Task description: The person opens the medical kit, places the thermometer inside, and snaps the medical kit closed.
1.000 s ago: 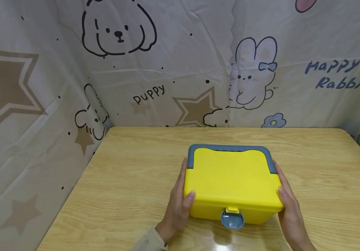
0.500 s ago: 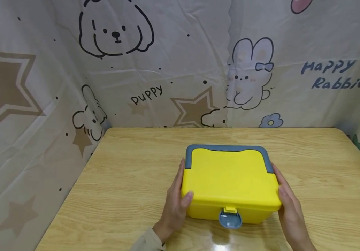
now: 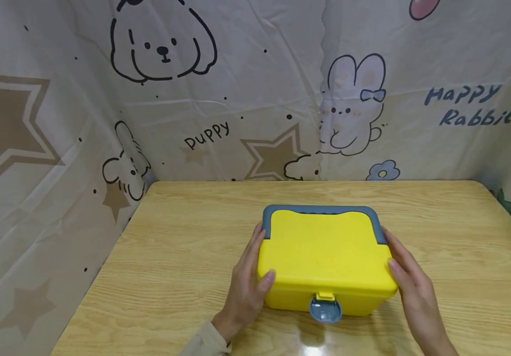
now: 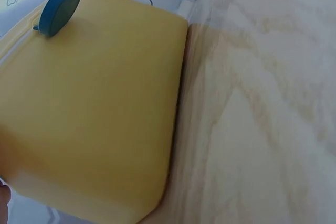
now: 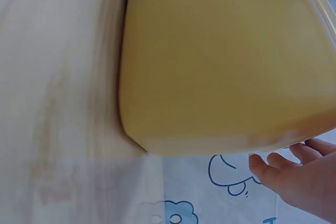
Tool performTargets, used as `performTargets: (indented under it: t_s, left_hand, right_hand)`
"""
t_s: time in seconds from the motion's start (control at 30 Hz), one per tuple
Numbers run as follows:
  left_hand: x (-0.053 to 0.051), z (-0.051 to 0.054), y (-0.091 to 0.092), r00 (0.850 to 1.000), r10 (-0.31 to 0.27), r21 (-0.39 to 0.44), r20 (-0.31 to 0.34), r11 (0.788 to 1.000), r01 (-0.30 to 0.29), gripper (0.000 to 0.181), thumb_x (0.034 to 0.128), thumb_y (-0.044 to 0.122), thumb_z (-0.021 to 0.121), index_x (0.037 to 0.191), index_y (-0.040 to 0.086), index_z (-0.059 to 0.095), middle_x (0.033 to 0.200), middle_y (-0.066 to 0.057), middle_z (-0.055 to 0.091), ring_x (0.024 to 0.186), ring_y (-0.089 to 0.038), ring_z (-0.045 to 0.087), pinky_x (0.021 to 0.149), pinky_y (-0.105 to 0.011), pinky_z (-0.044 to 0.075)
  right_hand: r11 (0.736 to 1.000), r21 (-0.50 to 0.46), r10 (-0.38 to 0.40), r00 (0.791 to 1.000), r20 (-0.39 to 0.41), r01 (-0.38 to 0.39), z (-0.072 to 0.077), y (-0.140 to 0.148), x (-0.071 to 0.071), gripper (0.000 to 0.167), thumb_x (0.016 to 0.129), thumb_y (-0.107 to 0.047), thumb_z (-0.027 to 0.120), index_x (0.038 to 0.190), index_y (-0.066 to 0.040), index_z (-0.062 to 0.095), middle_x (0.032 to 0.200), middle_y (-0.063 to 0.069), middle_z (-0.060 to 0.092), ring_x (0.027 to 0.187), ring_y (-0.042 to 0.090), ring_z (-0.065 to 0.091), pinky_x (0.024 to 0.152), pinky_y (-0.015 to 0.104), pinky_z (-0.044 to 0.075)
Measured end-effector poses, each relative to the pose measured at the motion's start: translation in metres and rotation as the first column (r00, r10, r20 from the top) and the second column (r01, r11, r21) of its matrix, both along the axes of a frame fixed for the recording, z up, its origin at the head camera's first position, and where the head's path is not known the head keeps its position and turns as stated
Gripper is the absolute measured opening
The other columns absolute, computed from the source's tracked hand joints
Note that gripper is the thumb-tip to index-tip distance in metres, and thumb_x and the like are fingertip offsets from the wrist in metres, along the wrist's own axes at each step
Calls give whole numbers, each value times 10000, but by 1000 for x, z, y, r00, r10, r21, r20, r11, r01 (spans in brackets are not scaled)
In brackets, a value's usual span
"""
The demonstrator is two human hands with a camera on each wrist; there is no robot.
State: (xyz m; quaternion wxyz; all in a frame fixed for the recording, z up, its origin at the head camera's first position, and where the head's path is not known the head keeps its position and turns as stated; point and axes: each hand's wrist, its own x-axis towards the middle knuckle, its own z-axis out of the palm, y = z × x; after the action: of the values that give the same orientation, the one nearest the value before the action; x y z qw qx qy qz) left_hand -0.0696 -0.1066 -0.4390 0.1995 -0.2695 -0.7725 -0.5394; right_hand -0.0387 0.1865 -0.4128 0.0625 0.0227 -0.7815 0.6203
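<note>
A yellow storage box (image 3: 326, 252) with a blue-grey handle (image 3: 324, 209) folded round its lid sits on the table with the lid down. Its round blue-grey latch (image 3: 325, 309) juts out from the front, also visible in the left wrist view as a dark teal disc (image 4: 62, 11). Along the box's left side lies my left hand (image 3: 247, 287), fingers extended and thumb at the front corner of the lid. My right hand (image 3: 415, 291) is at the right side, its thumb by the lid's edge; the right wrist view shows its loosely extended fingers (image 5: 268, 169) close against the box wall.
The wood-grain table (image 3: 184, 247) extends on both sides of the box. A pale curtain (image 3: 255, 74) printed with animals and stars hangs behind the table and at its left and right.
The box and hands appear slightly further left in the head view, as does the background. My right thumb has shifted up a little along the lid's edge; the left fingers have spread slightly.
</note>
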Motion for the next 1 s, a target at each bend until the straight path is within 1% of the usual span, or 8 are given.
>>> performTargets:
  t_s: [0.07, 0.3, 0.53, 0.8, 0.83, 0.9, 0.93, 1.0]
  left_hand:
    - [1, 2, -1, 1000, 4, -29, -18, 1000, -4, 601, 927, 185, 478, 1497, 74, 324, 1582, -129, 228, 1427, -305, 268, 1149, -379, 240]
    - [2, 8, -3, 1000, 16, -74, -14, 997, -17, 547, 932, 201, 501, 1459, 91, 398, 1581, -104, 239, 1437, -284, 254, 1140, -410, 254]
    - [3, 14, -6, 1000, 11, -108, -10, 994, -12, 516, 941, 177, 515, 1441, 82, 428, 1575, -85, 262, 1457, -273, 196, 1151, -423, 221]
    - [4, 17, -9, 1000, -7, -129, 9, 992, 8, 507, 954, 171, 508, 1446, 88, 422, 1582, -82, 246, 1457, -265, 195, 1147, -431, 232]
    - [4, 16, -9, 1000, -8, -138, 3, 990, 9, 506, 956, 169, 506, 1447, 85, 421, 1581, -86, 247, 1457, -268, 196, 1146, -434, 236]
    - [5, 16, -9, 1000, -9, -160, -8, 987, 8, 507, 962, 167, 500, 1453, 80, 410, 1581, -88, 246, 1458, -271, 190, 1145, -439, 237]
    - [5, 17, -10, 1000, -8, -174, -18, 985, 5, 510, 963, 164, 496, 1457, 75, 404, 1580, -91, 248, 1459, -274, 188, 1143, -447, 240]
    - [6, 17, -10, 999, -6, -203, -40, 979, -2, 511, 969, 154, 489, 1463, 60, 392, 1578, -99, 251, 1458, -284, 185, 1137, -459, 248]
  right_hand:
    - [999, 38, -14, 1000, -2, 14, 2, -1, -1, 481, 1059, -301, 368, 1531, -294, 272, 1582, -40, 258, 1368, 23, 305, 912, 32, 367]
    - [997, 77, -12, 1000, -25, 14, 3, -3, -1, 467, 1068, -306, 324, 1531, -290, 268, 1581, -35, 261, 1359, 15, 313, 909, 41, 375]
    - [973, 210, -91, 995, -34, 96, 7, -5, 5, 448, 1065, -364, 299, 1512, -345, 294, 1555, -91, 308, 1339, -50, 308, 919, 9, 325]
    - [941, 317, -76, 986, -146, 119, 16, -6, 3, 449, 1058, -269, 379, 1500, -333, 333, 1534, -58, 358, 1294, -78, 359, 900, 1, 326]
    - [934, 339, -68, 986, -154, 117, 18, -5, 2, 459, 1054, -264, 394, 1503, -332, 327, 1534, -45, 357, 1317, -41, 356, 952, 43, 332]
    - [915, 392, -37, 986, -163, 99, 24, -5, -2, 489, 1047, -264, 418, 1517, -323, 294, 1550, -16, 328, 1377, 85, 338, 1077, 211, 337]
    - [903, 421, -14, 986, -167, 84, 27, -4, -4, 509, 1043, -266, 431, 1525, -305, 275, 1560, -1, 306, 1401, 152, 318, 1120, 320, 316]
    - [874, 484, 37, 986, -161, 46, 34, -5, -8, 551, 1038, -287, 442, 1545, -249, 230, 1585, 30, 242, 1446, 291, 207, 1148, 525, 205]
